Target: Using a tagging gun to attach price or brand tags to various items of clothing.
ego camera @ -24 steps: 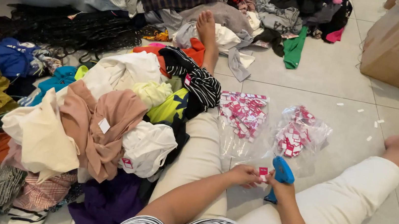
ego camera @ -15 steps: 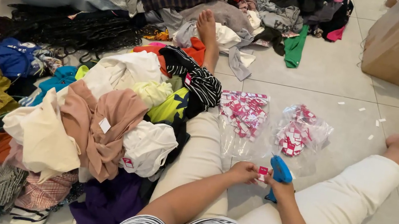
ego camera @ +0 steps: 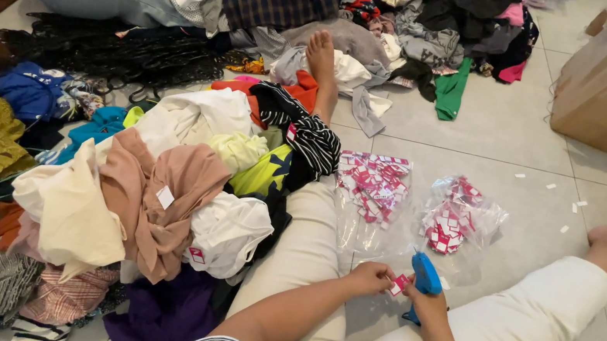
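My left hand (ego camera: 370,278) is pinching a small pink tag (ego camera: 399,283) with closed fingers, between my legs. My right hand (ego camera: 427,302) is wrapping tight around the blue tag gun (ego camera: 426,275), touching the tag.

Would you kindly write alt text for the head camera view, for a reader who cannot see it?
A person seated on a tiled floor holds a blue tagging gun in the right hand and a small pink and white tag in the left hand. Two clear bags of tags lie ahead, with a clothes heap on the left.
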